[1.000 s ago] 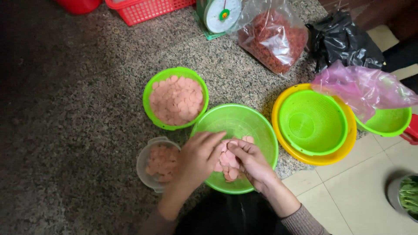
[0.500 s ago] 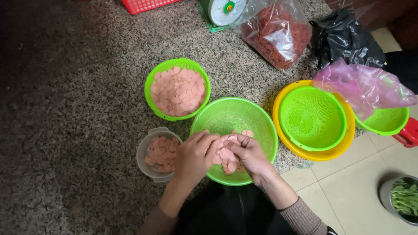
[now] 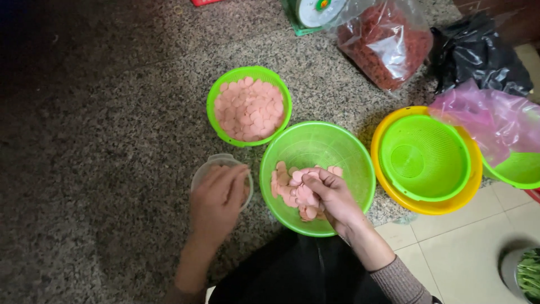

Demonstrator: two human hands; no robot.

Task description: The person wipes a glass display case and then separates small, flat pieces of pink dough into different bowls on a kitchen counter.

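My right hand point(image 3: 329, 194) rests inside a large green bowl point(image 3: 332, 146) and grips a bunch of pink round slices point(image 3: 304, 194). More pink slices lie loose on the bowl's bottom. My left hand point(image 3: 216, 200) hovers palm down over a small clear plastic container point(image 3: 211, 166) to the left of the bowl and hides what is inside; whether it holds slices cannot be seen. A smaller green basket point(image 3: 249, 107) heaped with pink slices stands just behind both.
A green colander point(image 3: 424, 155) sits inside a yellow basin point(image 3: 444, 207) at the right. A pink plastic bag point(image 3: 486, 118) covers another green bowl point(image 3: 514, 169). Behind are a bag of red pieces point(image 3: 382, 39), a black bag point(image 3: 478, 53), a scale point(image 3: 306, 14). Greens point(image 3: 529, 273) lie bottom right.
My left hand has left the large green bowl and moved left over the small clear container. My right hand stays in the bowl on the slices.
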